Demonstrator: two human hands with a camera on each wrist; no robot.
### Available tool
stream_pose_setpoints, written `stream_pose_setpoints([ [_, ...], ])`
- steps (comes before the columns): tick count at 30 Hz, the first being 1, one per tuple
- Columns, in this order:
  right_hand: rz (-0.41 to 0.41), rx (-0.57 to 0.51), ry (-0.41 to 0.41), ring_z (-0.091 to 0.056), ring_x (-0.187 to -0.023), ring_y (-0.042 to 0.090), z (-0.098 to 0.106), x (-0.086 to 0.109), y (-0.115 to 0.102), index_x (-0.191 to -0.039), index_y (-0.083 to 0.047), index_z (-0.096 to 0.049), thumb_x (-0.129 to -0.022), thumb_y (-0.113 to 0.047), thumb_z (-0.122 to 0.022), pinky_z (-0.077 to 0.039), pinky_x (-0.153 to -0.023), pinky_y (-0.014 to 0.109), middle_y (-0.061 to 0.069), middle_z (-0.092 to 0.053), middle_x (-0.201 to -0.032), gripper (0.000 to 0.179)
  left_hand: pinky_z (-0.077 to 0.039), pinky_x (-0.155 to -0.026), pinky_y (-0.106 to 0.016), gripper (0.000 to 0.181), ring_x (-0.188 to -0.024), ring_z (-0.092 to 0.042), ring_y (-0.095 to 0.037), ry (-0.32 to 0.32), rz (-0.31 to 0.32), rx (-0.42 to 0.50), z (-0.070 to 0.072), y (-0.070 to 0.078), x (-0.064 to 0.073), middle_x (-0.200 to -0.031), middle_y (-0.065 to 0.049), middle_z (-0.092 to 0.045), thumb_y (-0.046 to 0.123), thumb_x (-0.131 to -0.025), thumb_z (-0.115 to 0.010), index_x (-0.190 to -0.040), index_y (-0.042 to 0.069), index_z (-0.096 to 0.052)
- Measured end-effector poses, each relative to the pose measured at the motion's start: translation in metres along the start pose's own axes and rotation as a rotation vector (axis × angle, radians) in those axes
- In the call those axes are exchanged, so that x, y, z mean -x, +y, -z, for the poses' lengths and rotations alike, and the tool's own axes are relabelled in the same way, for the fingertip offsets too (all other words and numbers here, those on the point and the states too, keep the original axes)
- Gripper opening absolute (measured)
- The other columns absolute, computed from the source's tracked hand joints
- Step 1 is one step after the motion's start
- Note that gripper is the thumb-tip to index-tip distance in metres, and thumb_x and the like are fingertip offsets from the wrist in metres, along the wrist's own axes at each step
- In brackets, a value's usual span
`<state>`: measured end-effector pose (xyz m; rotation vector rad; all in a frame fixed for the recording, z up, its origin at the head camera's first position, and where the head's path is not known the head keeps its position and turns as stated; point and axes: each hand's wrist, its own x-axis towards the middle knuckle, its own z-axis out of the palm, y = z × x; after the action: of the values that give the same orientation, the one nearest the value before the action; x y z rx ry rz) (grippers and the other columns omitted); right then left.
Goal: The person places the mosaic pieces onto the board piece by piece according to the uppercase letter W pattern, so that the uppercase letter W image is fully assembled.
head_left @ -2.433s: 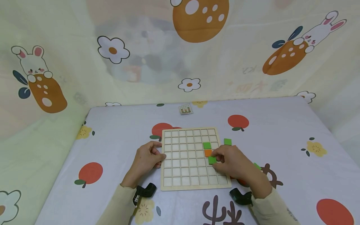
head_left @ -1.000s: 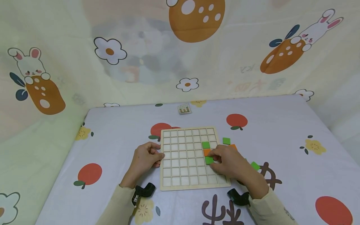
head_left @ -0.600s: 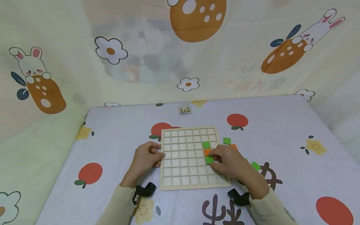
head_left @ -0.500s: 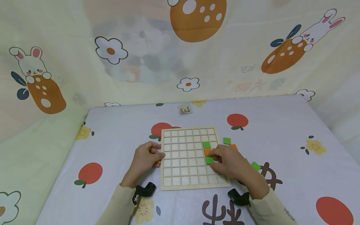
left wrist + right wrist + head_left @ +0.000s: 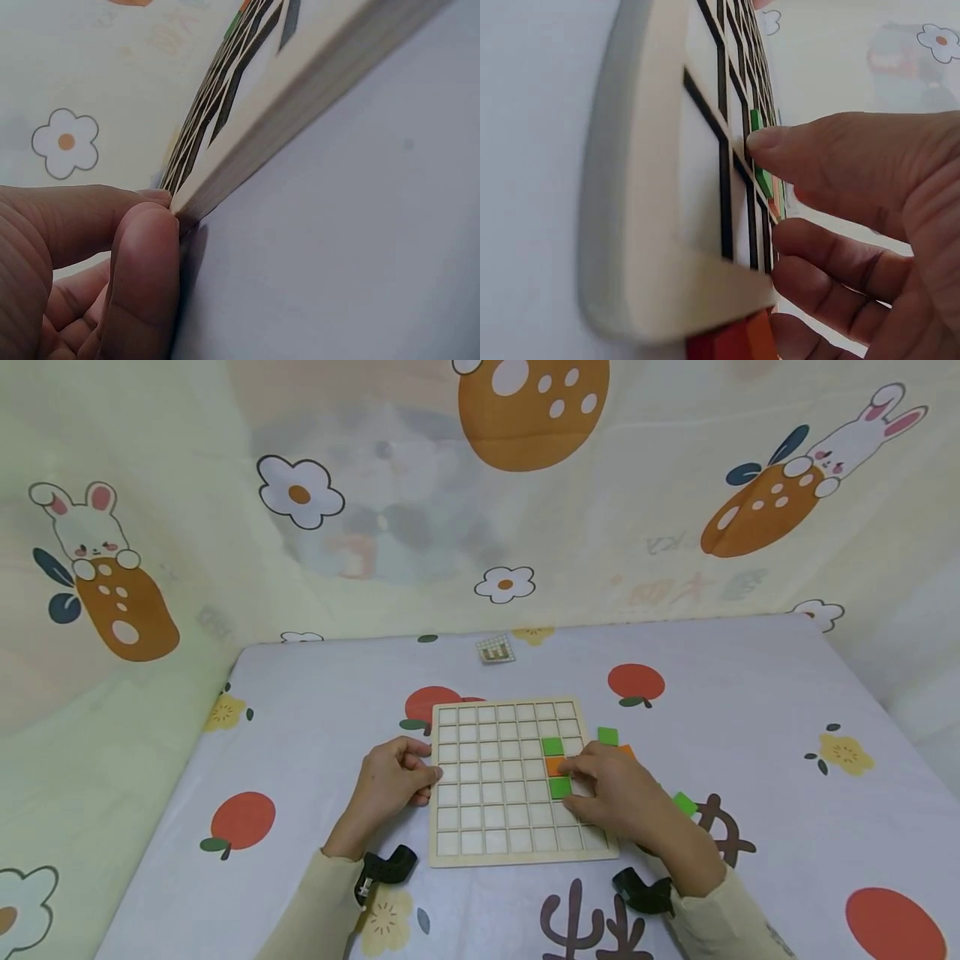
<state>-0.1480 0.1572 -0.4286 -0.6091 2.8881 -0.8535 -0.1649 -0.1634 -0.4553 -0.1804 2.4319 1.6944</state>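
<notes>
A pale wooden grid board [image 5: 471,862] lies on the tablecloth before me. My left hand [image 5: 390,782] pinches its left edge between thumb and fingers; the left wrist view shows the fingertips right at the board's edge [image 5: 262,112]. In one column of cells sit a green tile [image 5: 552,746], an orange tile [image 5: 553,766] and a second green tile [image 5: 559,788]. My right hand [image 5: 618,793] is over the board's right side, index fingertip over the orange tile and thumb at the lower green tile's corner. In the right wrist view, the thumb [image 5: 780,142] overlaps a green tile.
Loose tiles lie right of the board, among them a green tile [image 5: 607,737], an orange tile [image 5: 627,751] and another green tile [image 5: 684,804]; my right hand partly hides this group. A small patterned card [image 5: 496,649] lies near the back edge of the cloth.
The lower green tile has moved left into the cell beneath the orange tile. My right thumb and index finger have parted slightly around it. My left hand has stayed at the board's edge.
</notes>
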Motion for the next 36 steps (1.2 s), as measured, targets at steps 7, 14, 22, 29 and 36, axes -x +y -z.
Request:
stream_pose_setpoints([
  [7,-0.013,0.009,0.073,-0.059,-0.119,0.032,0.008,0.017,0.008,-0.133,-0.008,-0.07,-0.084,-0.018,-0.085,-0.055,-0.098,0.054,0.009,-0.066,-0.128,0.053,-0.061,-0.054,-0.028,0.029,-0.056,-0.066,-0.016,0.004,0.008,-0.01,-0.001,-0.001,-0.001,-0.079,-0.011,-0.063,0.003,-0.087,-0.082,-0.112,0.001,-0.068],
  [14,0.024,0.029,0.132,-0.057,-0.127,0.04,0.018,0.036,0.018,-0.136,-0.004,-0.067,-0.083,-0.014,-0.086,-0.053,-0.1,0.061,0.016,-0.062,-0.137,0.058,-0.061,-0.054,-0.028,0.029,-0.056,-0.065,-0.016,0.015,0.023,-0.013,0.0,0.0,0.0,-0.079,-0.011,-0.062,0.003,-0.087,-0.082,-0.111,0.001,-0.068],
  [22,-0.059,0.064,0.138,-0.059,-0.121,0.041,0.02,0.059,0.029,-0.132,-0.006,-0.07,-0.083,-0.017,-0.087,-0.054,-0.097,0.063,0.017,-0.063,-0.132,0.053,-0.062,-0.055,-0.03,0.029,-0.057,-0.066,-0.016,0.023,0.026,-0.017,0.001,-0.002,-0.002,-0.08,-0.011,-0.063,0.002,-0.087,-0.082,-0.112,0.001,-0.068],
  [29,-0.123,0.062,0.143,-0.06,-0.116,0.035,0.021,0.075,0.033,-0.132,-0.006,-0.07,-0.083,-0.017,-0.088,-0.055,-0.095,0.059,0.014,-0.065,-0.127,0.054,-0.061,-0.054,-0.029,0.028,-0.056,-0.066,-0.016,0.019,0.021,-0.009,-0.001,-0.003,-0.002,-0.079,-0.011,-0.064,0.003,-0.087,-0.082,-0.112,0.001,-0.067],
  [36,-0.177,0.09,0.137,-0.057,-0.096,0.022,0.016,0.081,0.029,-0.116,-0.012,-0.079,-0.081,-0.022,-0.09,-0.052,-0.076,0.04,0.002,-0.067,-0.103,0.038,-0.06,-0.054,-0.027,0.028,-0.056,-0.065,-0.014,0.013,0.015,0.007,-0.002,-0.002,-0.001,-0.079,-0.01,-0.063,0.002,-0.087,-0.081,-0.111,0.001,-0.067],
])
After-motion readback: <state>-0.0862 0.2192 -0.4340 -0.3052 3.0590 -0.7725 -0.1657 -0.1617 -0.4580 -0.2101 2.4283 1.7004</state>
